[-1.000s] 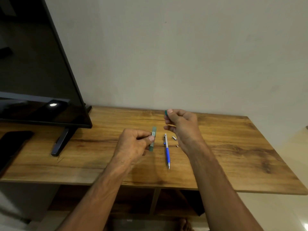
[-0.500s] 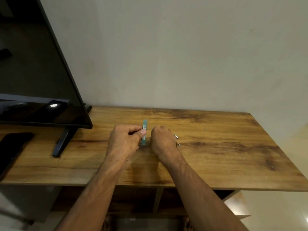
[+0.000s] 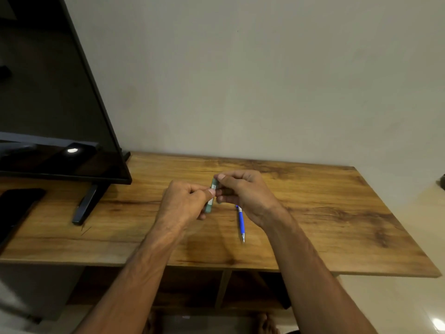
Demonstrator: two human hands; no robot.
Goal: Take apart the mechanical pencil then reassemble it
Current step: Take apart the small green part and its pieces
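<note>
A blue mechanical pencil (image 3: 241, 222) with a white upper part lies on the wooden table (image 3: 337, 213), its metal tip towards me. Just left of it and above the table, my left hand (image 3: 185, 203) pinches a slim green lead case (image 3: 210, 203) with a white label and holds it roughly upright. My right hand (image 3: 245, 191) meets it from the right, thumb and fingers closed on the case's upper end. The pencil's top end runs under my right hand. The small loose parts seen earlier on the table are hidden behind that hand.
A large dark TV (image 3: 48, 116) stands at the left on a black foot (image 3: 85, 206). A dark flat device (image 3: 16, 203) lies at the far left edge. A plain wall rises behind the table, and open shelves show under the front edge.
My right hand has come from beside the case to its upper end and closed on it. The pencil, covered half a second ago, shows again. The left hand has kept its hold.
</note>
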